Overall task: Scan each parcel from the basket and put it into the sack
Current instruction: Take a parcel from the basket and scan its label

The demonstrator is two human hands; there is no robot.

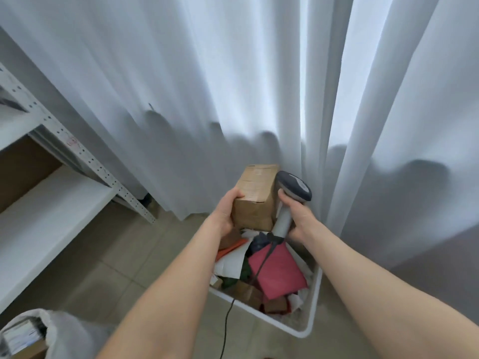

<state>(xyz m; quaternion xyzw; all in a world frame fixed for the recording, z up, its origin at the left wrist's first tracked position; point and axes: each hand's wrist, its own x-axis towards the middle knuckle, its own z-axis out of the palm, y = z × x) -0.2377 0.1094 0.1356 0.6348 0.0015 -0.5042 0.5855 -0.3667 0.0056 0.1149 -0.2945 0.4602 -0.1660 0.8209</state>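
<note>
The left grip point(227, 211) holds a brown cardboard parcel point(255, 196) by its near left edge. The right grip point(298, 216) is closed around the handle of a grey scanner point(295, 189), whose head is just beside the parcel. Both are above the white basket point(307, 330), where a red parcel point(280, 273) lies on others. The sack point(67, 332) stands at the lower left, near a white shelf point(51, 211). A white curtain point(207, 86) hangs behind.
</note>
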